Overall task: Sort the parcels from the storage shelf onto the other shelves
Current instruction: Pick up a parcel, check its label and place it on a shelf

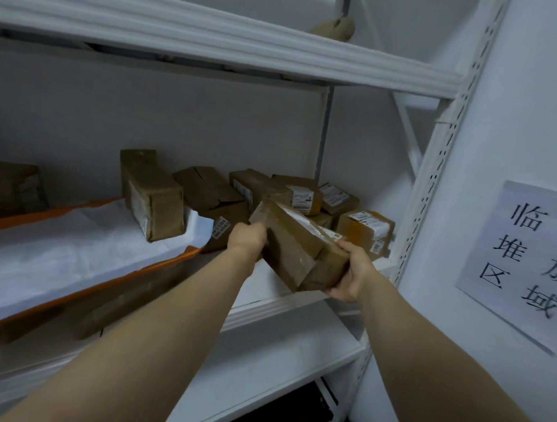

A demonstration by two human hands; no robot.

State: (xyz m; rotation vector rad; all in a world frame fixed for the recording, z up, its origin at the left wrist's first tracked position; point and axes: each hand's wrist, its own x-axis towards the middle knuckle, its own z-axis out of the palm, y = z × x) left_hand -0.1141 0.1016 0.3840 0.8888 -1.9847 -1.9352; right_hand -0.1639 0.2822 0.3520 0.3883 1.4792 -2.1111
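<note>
A brown cardboard parcel (296,244) with a white label is held tilted above the front edge of the white shelf (275,302). My left hand (246,238) grips its far left corner. My right hand (353,272) grips its near right end from below. Behind it, several taped brown parcels (363,229) lie piled at the back right of the same shelf. One tall parcel (152,194) stands upright on a white sheet (75,245).
An orange-edged board (158,269) under the white sheet sticks out over the shelf's left part. Another parcel (10,185) sits far left. A perforated white upright (434,173) and a wall with a paper sign (526,259) bound the right. Shelves run above and below.
</note>
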